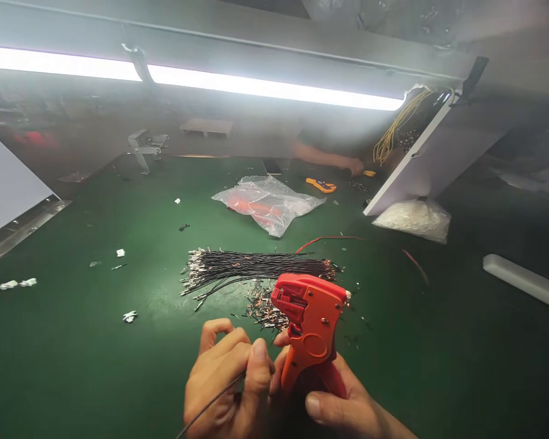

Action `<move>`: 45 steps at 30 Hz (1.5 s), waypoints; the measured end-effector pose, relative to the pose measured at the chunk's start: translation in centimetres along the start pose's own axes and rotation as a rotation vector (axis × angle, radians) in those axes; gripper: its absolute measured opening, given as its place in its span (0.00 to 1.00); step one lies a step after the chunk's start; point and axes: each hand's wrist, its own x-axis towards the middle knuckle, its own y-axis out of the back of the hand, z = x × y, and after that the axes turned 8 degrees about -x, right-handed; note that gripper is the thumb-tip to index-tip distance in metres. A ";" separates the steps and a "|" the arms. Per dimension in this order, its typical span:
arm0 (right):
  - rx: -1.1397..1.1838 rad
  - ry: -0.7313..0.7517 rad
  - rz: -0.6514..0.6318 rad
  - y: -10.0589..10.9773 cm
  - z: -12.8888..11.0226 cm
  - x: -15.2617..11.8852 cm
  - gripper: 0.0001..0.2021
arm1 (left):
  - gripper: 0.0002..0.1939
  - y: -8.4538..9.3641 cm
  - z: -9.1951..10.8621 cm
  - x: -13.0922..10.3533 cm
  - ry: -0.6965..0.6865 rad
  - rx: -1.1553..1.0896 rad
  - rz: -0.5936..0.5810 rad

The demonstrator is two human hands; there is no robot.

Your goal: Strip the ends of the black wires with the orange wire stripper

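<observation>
My left hand (229, 378) pinches a thin black wire (213, 400), which trails down to the bottom edge. Close beside it on the right, my right hand (343, 396) is wrapped round the handles of a red and orange wire stripper (318, 323), its jaws toward the upper left. Behind the tool lies a bundle of black wires (256, 264) with metal terminals at the left and copper ends at the right. A pile of short wire scraps (265, 308) sits between the bundle and my hands, partly hidden by the tool.
Beyond the bundle on the green table (82, 347) lie a clear plastic bag (274, 204) with red contents and a yellow tool (321, 185). Another person's arm (324, 158) rests at the far side. A white bag (414, 221) lies by the right panel; white bits lie left.
</observation>
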 end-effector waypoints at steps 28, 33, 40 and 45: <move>0.098 -0.112 0.047 -0.9 0.4 0.8 0.24 | 0.23 -1.3 0.5 -0.9 0.128 -0.040 0.145; 0.064 -0.125 0.043 -0.9 0.4 0.7 0.23 | 0.22 -1.8 0.4 -1.2 0.137 -0.017 0.153; 0.031 -0.096 0.074 -0.9 0.9 0.4 0.20 | 0.21 -2.3 0.3 -1.9 0.145 -0.004 0.138; 0.031 -0.120 0.136 -0.7 1.4 0.1 0.20 | 0.20 -2.3 -0.1 -2.3 0.112 0.024 0.114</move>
